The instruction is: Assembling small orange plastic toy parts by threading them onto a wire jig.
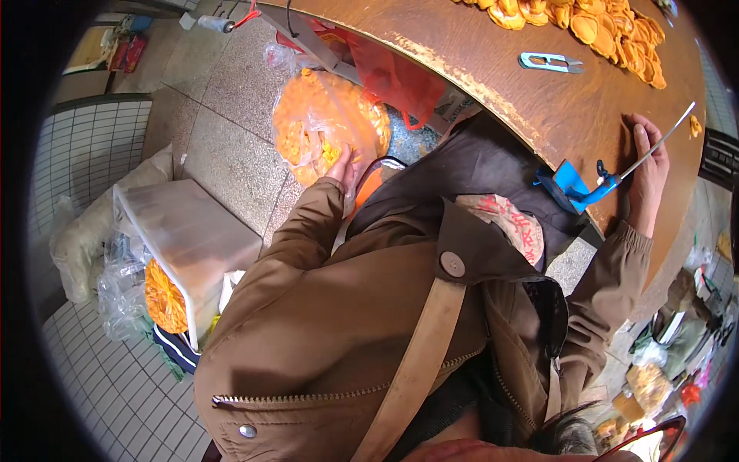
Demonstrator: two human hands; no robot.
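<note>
On the left, my left hand (339, 165) reaches into the mouth of a large clear plastic bag (291, 171) full of small orange pieces (327, 100). Its fingertips are among the pieces and plastic, so their grip is hidden. My right hand (651, 173) lies on the wooden table (493, 54) with its fingers stretched out, holding nothing visible. Just beside it, a blue clamp (573, 187) sits on the table edge and carries a thin metal rod (663, 138) that slants up past my fingers.
Flat orange pieces (596, 27) lie piled at the table's far side, near light-blue thread snips (548, 62). A red bag (396, 77) hangs below the table edge. At left stand a translucent plastic bin (196, 223) and a pale sack (85, 239). Assorted clutter (677, 339) fills the lower right.
</note>
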